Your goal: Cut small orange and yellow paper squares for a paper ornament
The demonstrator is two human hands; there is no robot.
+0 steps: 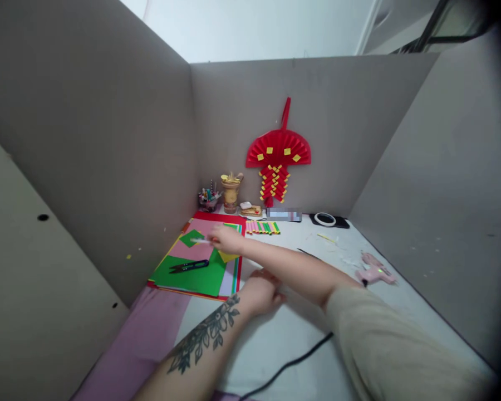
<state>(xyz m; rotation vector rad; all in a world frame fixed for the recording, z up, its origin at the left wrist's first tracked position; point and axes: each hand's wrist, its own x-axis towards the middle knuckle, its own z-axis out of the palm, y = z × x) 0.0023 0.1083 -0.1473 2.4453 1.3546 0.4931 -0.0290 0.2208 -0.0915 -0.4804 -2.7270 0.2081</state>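
Observation:
My right hand (pixel 227 239) reaches across to the left over a stack of coloured paper (pixel 200 281). Its closed fingers grip a slim white pen-like stick (pixel 199 240), whose tip lies over a small green paper square (pixel 187 238). Below the right forearm, my left hand (pixel 261 292) rests low over the white tabletop with curled fingers. Whatever those fingers hold is hidden. Dark-handled thread snips (pixel 190 266) lie on the green sheet, left of both hands. A yellow paper piece (pixel 227 257) shows under the right wrist.
Several small paper rolls (pixel 263 228) stand in a row behind my hands. A pink glue gun (pixel 376 270) lies at right, its black cable (pixel 292 363) crossing the front. A red fan ornament (pixel 279 147) hangs on the back panel. Behind stand a pen holder (pixel 209 199) and a cup of sticks (pixel 230 195).

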